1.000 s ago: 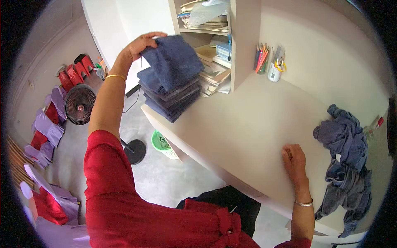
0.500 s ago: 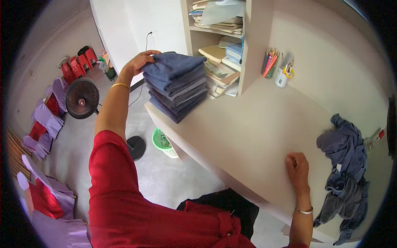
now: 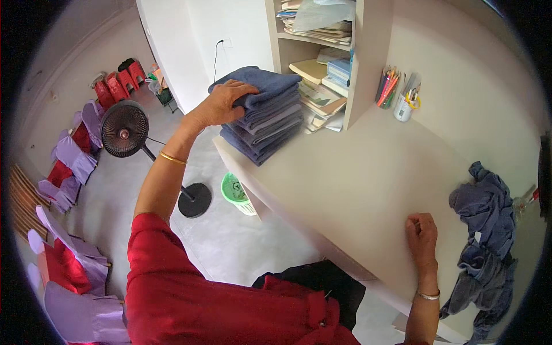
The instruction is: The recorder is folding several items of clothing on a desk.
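A stack of folded dark blue and grey cloths stands on the far left corner of the tabletop. My left hand is at its left front edge, fingers over the top folded cloth and thumb lower down, closed on that edge. Loosely curled, my right hand rests on the table with nothing visible in it. To its right lies a crumpled heap of similar dark blue and grey cloths, unfolded and trailing toward the near right edge.
The pale table meets an open shelf unit holding papers and folders. Pencils and a white pen cup stand at the wall. On the floor are a green wastebasket, a black fan and purple-covered chairs.
My left hand has slid from the stack's far left corner toward its near left edge, coming further over the top cloth. My right hand keeps its place on the table. The view has shifted slightly.
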A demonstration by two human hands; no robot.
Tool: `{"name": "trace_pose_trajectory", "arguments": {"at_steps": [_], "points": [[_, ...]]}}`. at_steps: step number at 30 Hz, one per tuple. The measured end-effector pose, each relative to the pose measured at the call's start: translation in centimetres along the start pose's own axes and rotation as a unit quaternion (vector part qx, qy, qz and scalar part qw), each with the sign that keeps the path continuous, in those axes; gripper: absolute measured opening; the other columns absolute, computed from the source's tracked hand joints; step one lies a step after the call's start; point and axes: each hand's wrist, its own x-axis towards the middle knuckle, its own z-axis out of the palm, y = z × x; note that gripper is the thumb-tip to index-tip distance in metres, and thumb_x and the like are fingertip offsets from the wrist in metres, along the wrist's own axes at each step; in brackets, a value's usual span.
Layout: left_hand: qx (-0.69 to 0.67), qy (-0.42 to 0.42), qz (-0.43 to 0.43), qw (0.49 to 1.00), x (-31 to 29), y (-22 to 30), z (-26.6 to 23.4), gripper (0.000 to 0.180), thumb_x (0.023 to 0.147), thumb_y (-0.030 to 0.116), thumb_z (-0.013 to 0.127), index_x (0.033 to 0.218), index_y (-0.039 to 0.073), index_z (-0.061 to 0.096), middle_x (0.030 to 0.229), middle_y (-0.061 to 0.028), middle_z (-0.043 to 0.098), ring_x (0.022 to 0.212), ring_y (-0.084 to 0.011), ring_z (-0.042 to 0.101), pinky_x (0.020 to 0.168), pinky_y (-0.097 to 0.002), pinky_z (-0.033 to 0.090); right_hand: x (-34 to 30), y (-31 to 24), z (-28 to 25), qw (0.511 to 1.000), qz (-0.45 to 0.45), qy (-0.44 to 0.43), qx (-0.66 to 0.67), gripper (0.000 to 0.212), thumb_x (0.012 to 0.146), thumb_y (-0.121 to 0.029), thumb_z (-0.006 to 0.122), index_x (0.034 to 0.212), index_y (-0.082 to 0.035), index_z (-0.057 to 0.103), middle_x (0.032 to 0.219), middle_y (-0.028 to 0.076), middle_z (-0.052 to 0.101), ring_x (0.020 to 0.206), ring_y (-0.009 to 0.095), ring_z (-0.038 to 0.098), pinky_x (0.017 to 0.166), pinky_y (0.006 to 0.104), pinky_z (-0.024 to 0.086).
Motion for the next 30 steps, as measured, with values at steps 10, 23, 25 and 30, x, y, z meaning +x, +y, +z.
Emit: {"name": "trace_pose_trajectory", "arguments": {"at_steps": [10,23,25,30], "points": [[-0.054,0.005,0.053,0.997,-2.6,-1.8,-0.6,0.036,0.073,0.003,0.057,0.108,0.001,0.061,0.104,-0.0131,0.065,0.096,-0.0302,0.061,0.089,-0.0375,0.046,0.1,-0.2,0.0,1.0,-0.002,-0.006,-0.009,0.011,0.078,-0.001,0.06,0.089,-0.003,0.055,0.079,0.012,0.052,0.068,0.028,0.052,0.062,0.0364,0.044],[-0.026,-0.142,-0.268,0.952,6.7,-8.2,6.4,0.099,0.066,0.088,0.036,0.143,0.026,0.029,0.149,-0.0127,0.022,0.138,-0.0366,0.017,0.103,-0.0705,0.01,-0.2,1.6,0.9,1.0,-0.002,0.01,0.007,0.012,0.078,-0.001,0.062,0.089,-0.002,0.056,0.08,0.013,0.054,0.07,0.027,0.055,0.064,0.0359,0.046],[-0.022,-0.174,-0.247,0.953,7.2,-8.4,6.2,0.098,0.066,0.087,0.037,0.143,0.026,0.031,0.149,-0.0127,0.024,0.138,-0.0359,0.018,0.105,-0.068,0.012,-0.3,1.0,0.7,1.0,0.007,0.005,0.01,0.012,0.078,-0.001,0.062,0.089,-0.003,0.056,0.079,0.012,0.054,0.07,0.027,0.055,0.063,0.0359,0.045],[-0.03,-0.101,-0.197,0.975,6.3,-5.3,3.8,0.093,0.072,0.084,0.032,0.142,0.024,0.032,0.149,-0.0127,0.023,0.139,-0.0347,0.016,0.108,-0.0608,0.013,0.0,0.4,0.1,1.0,-0.019,0.014,-0.011,0.008,0.079,0.002,0.06,0.085,-0.002,0.057,0.077,0.009,0.053,0.065,0.02,0.052,0.059,0.0294,0.043]]}}
